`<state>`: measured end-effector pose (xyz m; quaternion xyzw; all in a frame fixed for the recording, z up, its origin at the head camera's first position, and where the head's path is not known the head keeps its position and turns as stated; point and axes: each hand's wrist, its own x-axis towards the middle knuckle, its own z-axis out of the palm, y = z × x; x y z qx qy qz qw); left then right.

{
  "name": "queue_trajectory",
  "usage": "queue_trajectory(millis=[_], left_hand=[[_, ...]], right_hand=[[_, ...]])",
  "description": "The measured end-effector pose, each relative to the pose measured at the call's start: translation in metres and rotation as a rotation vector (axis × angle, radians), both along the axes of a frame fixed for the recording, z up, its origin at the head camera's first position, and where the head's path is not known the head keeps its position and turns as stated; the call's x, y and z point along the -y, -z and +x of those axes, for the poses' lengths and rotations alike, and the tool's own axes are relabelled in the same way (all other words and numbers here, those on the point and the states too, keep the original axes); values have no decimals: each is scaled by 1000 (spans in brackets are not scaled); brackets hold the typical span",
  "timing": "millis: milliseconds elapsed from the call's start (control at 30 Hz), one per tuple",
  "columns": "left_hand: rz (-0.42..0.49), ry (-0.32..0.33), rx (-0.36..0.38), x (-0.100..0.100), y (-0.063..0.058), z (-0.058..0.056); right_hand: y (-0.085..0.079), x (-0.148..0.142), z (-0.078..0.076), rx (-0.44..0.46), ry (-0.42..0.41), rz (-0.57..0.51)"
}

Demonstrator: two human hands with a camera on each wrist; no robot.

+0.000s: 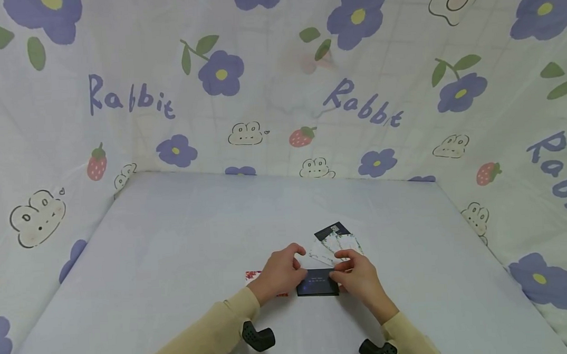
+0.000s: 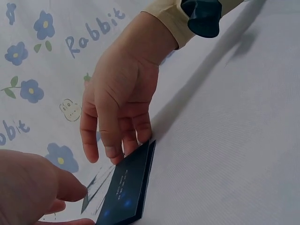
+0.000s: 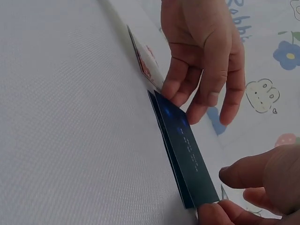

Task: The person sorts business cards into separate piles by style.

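Observation:
A dark blue folded card [image 1: 317, 283] with small pale print lies at the front, its two leaves slightly apart in the right wrist view. My left hand [image 1: 279, 272] pinches it at the upper left corner. At its right end my right hand [image 1: 359, 279] holds the edge between thumb and fingers, the forefinger raised off it in the right wrist view. A card with red patterning [image 1: 253, 275] lies under my left hand, mostly hidden. Behind the dark card, several white cards with green leaf prints [image 1: 348, 242] are fanned out over another dark card [image 1: 325, 232].
A white cloth covers the table [image 1: 195, 223]. Printed fabric [image 1: 271, 103] with flowers, rabbits and strawberries rises at the back and both sides. A black wrist device [image 1: 258, 336] sits at each beige sleeve.

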<state>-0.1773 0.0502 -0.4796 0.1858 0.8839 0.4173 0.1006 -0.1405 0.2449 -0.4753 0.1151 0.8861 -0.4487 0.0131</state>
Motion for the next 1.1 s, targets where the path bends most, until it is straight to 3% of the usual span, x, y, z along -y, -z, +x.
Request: queue_trajectory(millis=[333, 500, 767, 1100], left_hand=[[-59, -21, 37, -2, -3, 2], [-4, -35, 13, 8, -7, 2], [135, -181, -22, 44, -22, -9], [193, -337, -24, 84, -13, -25]], right_hand=[[0, 0, 2, 20, 4, -10], [5, -5, 3, -5, 29, -75], [3, -25, -1, -103, 129, -244], [4, -39, -4, -94, 167, -273]])
